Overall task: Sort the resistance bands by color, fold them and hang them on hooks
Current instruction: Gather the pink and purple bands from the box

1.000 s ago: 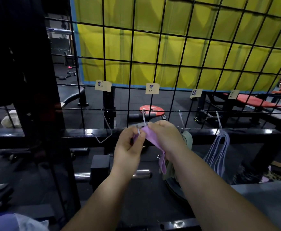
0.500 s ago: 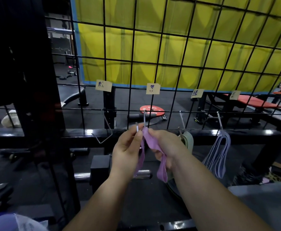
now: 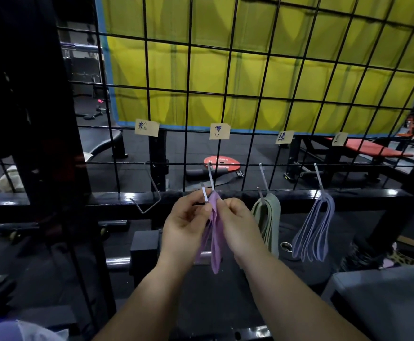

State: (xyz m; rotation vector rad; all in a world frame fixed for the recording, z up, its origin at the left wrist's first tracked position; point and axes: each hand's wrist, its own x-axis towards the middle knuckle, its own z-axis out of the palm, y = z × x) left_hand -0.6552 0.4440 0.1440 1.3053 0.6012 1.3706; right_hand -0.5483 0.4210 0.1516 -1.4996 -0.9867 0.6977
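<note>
Centre of the frame: a person's two bare hands meet at a metal hook (image 3: 211, 177) hanging from a black wire grid (image 3: 226, 94). The left hand (image 3: 185, 225) pinches the hook's upturned tip between thumb and fingers. The right hand (image 3: 237, 226), touching the left, pinches the top of a folded purple band (image 3: 215, 242). The band sits at the hook's bend and hangs down between the wrists. To the right, green bands (image 3: 269, 217) hang from a neighbouring hook, and lavender bands (image 3: 313, 233) hang from a hook further right. Left of the hands, another hook (image 3: 149, 195) juts out. Paper labels (image 3: 220, 131) are fixed to the grid above the hooks, with a yellow curtain (image 3: 262, 70) behind.
</note>
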